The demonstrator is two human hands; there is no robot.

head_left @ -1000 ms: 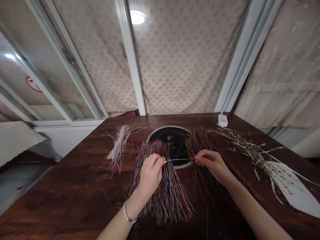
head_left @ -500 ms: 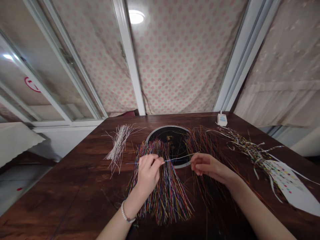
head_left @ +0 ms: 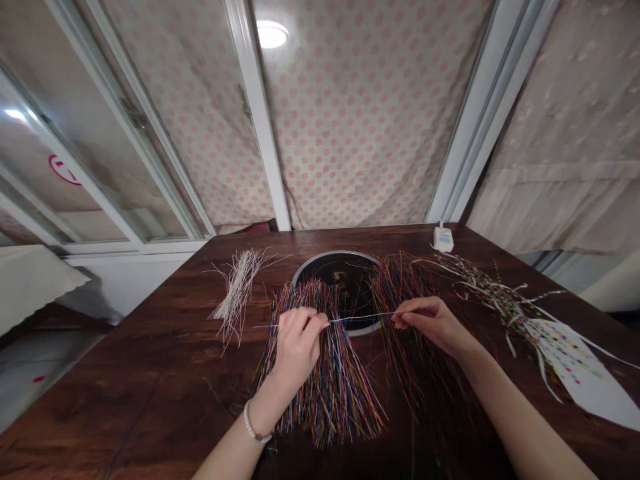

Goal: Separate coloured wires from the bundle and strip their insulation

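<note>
Thin strands, one white and one blue, stretch level between my two hands. My left hand (head_left: 300,340), with a beaded bracelet at the wrist, pinches the strands (head_left: 357,318) above a thick fan of multicoloured strands (head_left: 333,393). Their loose ends stick out past its left side. At the right, my right hand (head_left: 417,320) pinches the white strand's other end between thumb and fingertips. Below and behind that hand lies a bundle of dark reddish-brown strands (head_left: 405,280). Between the two bundles shows a round black plate (head_left: 353,273) with a silver rim and gold marks.
A pile of white strands (head_left: 240,287) lies on the dark wooden table (head_left: 165,360) at the left. On the right are beaded strands with white ribbons (head_left: 493,290) and a white sheet with coloured dots (head_left: 600,387). A small white box (head_left: 443,239) stands at the back edge.
My right hand has closed its fingers on the white strand's end and shifted slightly right. The strand now looks straighter. My left hand has hardly moved.
</note>
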